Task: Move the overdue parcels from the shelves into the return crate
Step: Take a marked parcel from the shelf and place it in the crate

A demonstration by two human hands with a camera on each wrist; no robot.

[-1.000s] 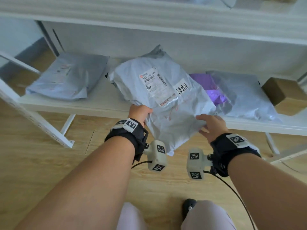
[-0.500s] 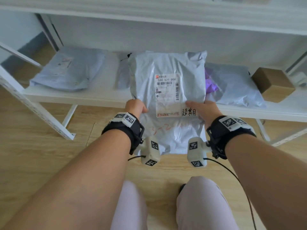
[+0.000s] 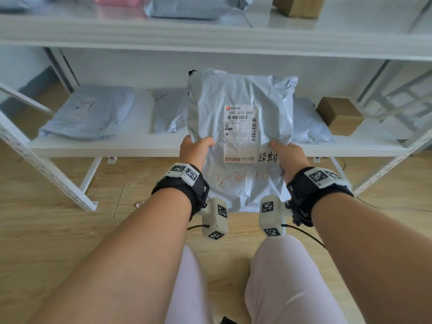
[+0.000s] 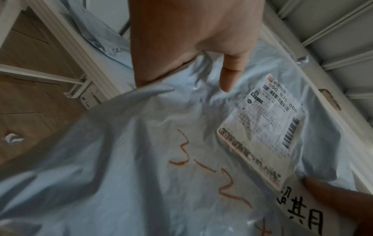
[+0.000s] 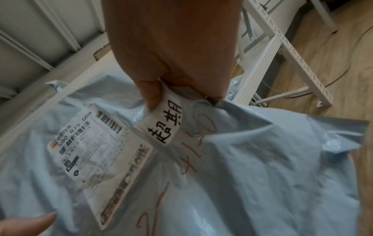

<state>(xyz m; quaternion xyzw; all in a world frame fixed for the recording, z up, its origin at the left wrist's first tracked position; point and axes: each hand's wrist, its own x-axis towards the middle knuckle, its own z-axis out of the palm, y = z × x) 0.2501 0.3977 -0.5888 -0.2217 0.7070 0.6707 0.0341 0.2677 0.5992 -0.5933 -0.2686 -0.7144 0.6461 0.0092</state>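
Note:
I hold a grey poly-mailer parcel [image 3: 240, 108] upright in front of the lower shelf [image 3: 145, 148], its shipping label and a handwritten white sticker facing me. My left hand [image 3: 196, 149] grips its left edge, thumb on the front [image 4: 230, 76]. My right hand [image 3: 287, 153] pinches the right edge by the sticker [image 5: 163, 126]. The parcel [image 4: 161, 159] hangs down below both hands, with red marker writing across its lower half [image 5: 181, 167]. No crate is in view.
On the lower shelf lie two more grey mailers [image 3: 86, 113] [image 3: 170, 111] to the left, another grey mailer [image 3: 308, 127] and a brown cardboard box [image 3: 340, 115] to the right. The upper shelf [image 3: 210, 36] carries further parcels. Wooden floor lies below; my knees are near.
The parcel came off the shelf and turned from slanted to upright, label facing me. Both hands shifted to grip its side edges and raised it slightly.

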